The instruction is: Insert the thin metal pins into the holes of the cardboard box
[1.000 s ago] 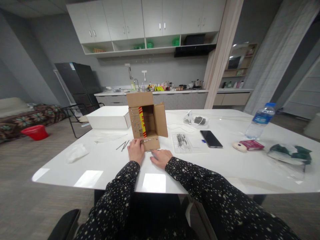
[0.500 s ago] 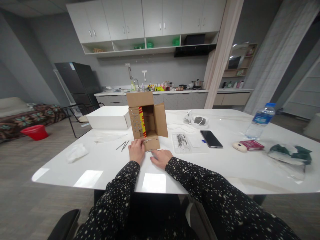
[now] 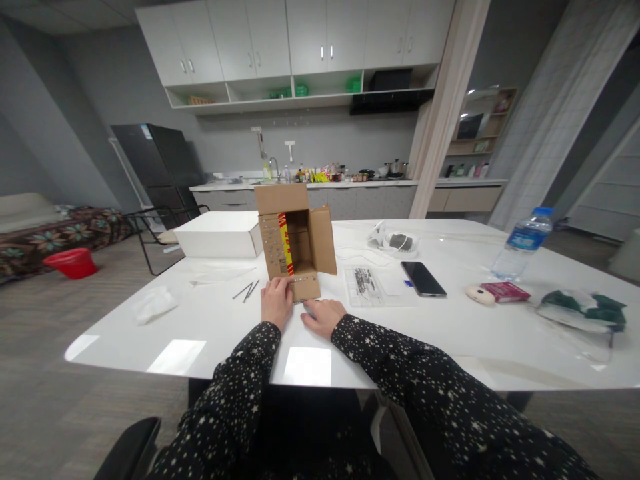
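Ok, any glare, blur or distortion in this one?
Head view: glare patches on the near side of the white table; head view: wide-angle stretch, with the water bottle leaning outward; head view: fine detail between the left hand and right hand too small to make out.

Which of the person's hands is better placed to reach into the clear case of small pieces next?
Most likely the right hand: it lies nearer the clear case. The left hand is farther off, at the front flap of the cardboard box.
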Motion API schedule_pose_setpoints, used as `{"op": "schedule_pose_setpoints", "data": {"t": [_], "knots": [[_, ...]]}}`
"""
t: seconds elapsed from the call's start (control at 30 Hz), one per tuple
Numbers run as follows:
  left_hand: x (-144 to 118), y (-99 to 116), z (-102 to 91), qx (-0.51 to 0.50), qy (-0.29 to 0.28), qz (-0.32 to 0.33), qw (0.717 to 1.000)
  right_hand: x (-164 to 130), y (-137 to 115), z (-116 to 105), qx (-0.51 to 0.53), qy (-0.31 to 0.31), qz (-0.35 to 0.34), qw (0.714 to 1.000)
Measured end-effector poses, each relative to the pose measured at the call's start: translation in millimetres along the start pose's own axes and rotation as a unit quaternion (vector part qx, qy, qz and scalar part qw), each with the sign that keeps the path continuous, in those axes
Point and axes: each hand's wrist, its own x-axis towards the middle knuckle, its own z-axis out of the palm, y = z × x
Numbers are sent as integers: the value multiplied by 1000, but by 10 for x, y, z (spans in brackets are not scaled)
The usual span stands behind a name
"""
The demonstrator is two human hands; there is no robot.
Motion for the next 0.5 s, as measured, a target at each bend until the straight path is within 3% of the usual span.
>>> {"op": "schedule_pose_setpoints", "data": {"t": [0.5], "knots": [[20,-32,54,-12,1,25,1000,-3,-4,-12,5,-4,4,1000]]}}
